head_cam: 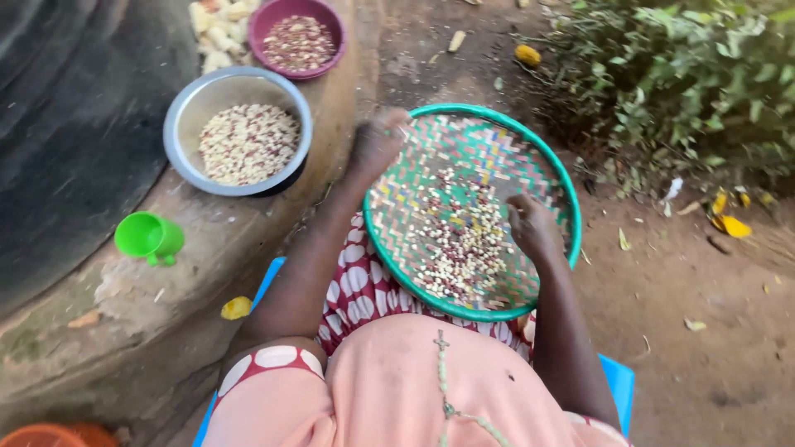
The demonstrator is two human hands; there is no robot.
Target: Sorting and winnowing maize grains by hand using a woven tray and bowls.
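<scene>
We grip the tray's [546, 149] far rim in our left hand [377, 142], fingers curled around it, while our right hand [532, 228] rests on the beans [455, 248], fingertips bunched among them.

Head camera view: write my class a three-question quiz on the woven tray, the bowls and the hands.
1. True or false: the woven tray rests on the person's lap.
2. Which hand touches the beans? A) left hand B) right hand
3. What colour is the cup on the ledge?

Key
1. True.
2. B; the left hand is at the tray's far rim.
3. Green; it lies near the metal bowl.
</scene>
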